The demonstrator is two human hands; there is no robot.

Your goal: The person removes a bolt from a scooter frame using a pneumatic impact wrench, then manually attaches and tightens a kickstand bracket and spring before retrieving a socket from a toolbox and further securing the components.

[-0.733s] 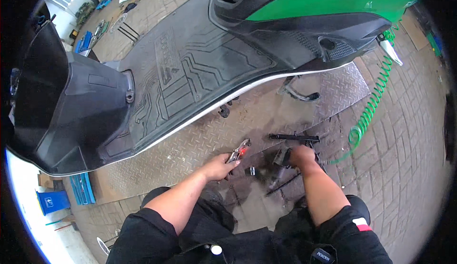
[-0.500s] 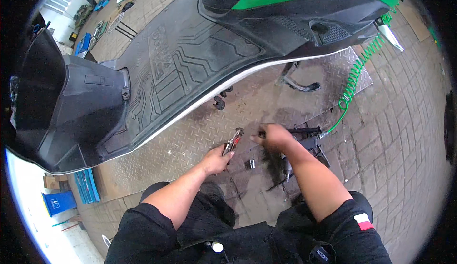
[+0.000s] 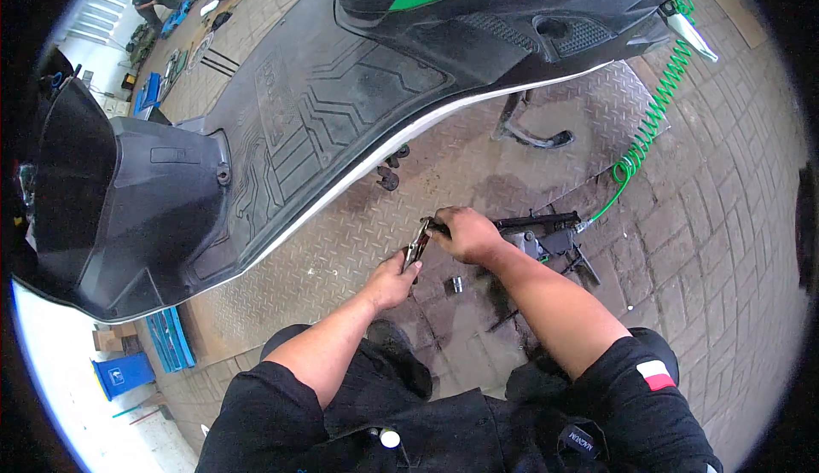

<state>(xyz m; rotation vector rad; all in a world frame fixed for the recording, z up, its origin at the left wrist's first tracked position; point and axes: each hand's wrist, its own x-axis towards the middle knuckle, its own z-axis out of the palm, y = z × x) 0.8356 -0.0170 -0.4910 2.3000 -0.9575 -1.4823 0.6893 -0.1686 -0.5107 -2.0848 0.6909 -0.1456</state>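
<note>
Head view: nearby, the left hand [image 3: 391, 285] grasps a metal pliers-like tool [image 3: 415, 249]; a silver socket [image 3: 457, 284] lies on the ground to its right; the right hand [image 3: 468, 234] curls at the tool's far end, its grip I cannot tell; farther right, a green coiled hose [image 3: 656, 113]; beyond, a scooter [image 3: 324, 115].

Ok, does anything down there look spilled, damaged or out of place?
A dark patch on the metal plate stands out against the paler metal, perhaps a spill or old stain. A small silver cylinder also lies loose on the pavers. No obvious damage.
</note>
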